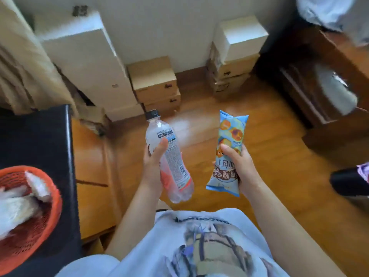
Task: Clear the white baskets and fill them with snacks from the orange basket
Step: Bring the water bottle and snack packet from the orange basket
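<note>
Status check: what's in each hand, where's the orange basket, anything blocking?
Left hand grips a clear drink bottle; right hand grips a blue snack packet. Orange basket far left, on a black surface. No white baskets in view. Nothing blocking.

Left hand (153, 162) grips clear bottle (169, 156), black cap toward 11 o'clock; right hand (239, 164) grips blue snack packet (229, 152), upright. Both above wooden floor (279, 156). Orange basket (30, 212) at 8 o'clock on black counter (40, 140). Stacked cardboard boxes (155, 84) at 12 o'clock.
</note>
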The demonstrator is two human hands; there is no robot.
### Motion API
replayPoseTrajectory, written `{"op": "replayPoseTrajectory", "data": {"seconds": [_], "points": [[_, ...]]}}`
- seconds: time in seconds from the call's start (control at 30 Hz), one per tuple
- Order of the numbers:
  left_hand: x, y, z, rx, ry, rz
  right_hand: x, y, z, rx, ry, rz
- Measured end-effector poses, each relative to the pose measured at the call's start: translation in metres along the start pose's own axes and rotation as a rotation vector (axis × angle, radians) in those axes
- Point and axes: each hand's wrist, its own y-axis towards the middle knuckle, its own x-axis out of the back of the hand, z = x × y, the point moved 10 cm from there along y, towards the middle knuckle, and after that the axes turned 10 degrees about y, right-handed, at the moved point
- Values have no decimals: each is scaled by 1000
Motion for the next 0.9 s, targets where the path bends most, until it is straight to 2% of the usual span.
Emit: {"op": "replayPoseTrajectory", "data": {"seconds": [0.2,0.43,0.7,0.9], "points": [[-148,-22,36,36,236,319,150,-64,10,102,320,-272],[-293,-55,103,157,417,632,274,-131,0,237,603,-600],[-455,-80,175,214,588,877,406,-171,30,362,727,-858],[-582,-105,203,213,654,1053,500,-192,81,463,774,-960]]}}
